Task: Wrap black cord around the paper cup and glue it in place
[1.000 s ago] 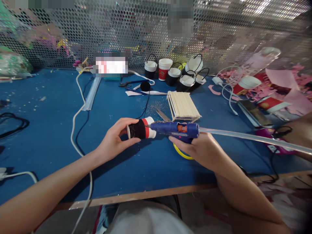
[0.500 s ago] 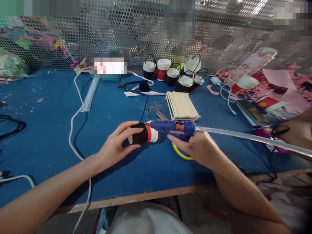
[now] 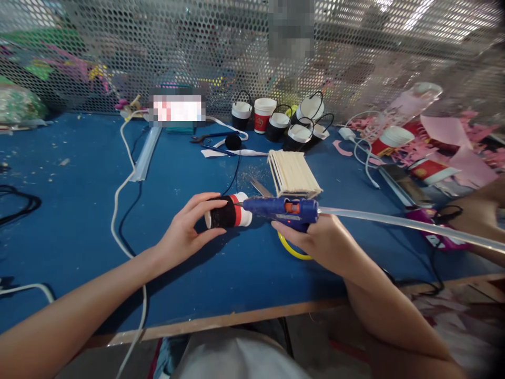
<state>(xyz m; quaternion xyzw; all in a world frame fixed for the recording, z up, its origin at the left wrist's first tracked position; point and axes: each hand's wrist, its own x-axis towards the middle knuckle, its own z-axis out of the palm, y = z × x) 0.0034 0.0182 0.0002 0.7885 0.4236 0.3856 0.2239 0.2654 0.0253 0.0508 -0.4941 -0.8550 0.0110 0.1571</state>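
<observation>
My left hand (image 3: pixel 184 231) grips a small paper cup (image 3: pixel 229 211) lying on its side, wrapped in black yarn with a red and white band showing near the rim. My right hand (image 3: pixel 319 239) holds a blue hot glue gun (image 3: pixel 282 208), its nozzle touching the cup's wrapped side. A long clear glue stick (image 3: pixel 398 223) sticks out of the gun's back toward the right. A black yarn strand (image 3: pixel 236 168) runs from the cup to a black yarn ball (image 3: pixel 233 141) further back.
A stack of wooden sticks (image 3: pixel 294 173) and scissors (image 3: pixel 258 185) lie just behind the gun. Several black-wrapped cups with handles (image 3: pixel 300 131) stand at the back by the mesh wall (image 3: pixel 118 52). White cables (image 3: pixel 120 195) cross the blue table (image 3: pixel 59 221). Pink paper scraps (image 3: pixel 453 142) and another person's hand (image 3: pixel 479 213) are at right.
The cup has turned slightly in my left hand, and my fingers have shifted on it. The glue gun stays at the cup's side.
</observation>
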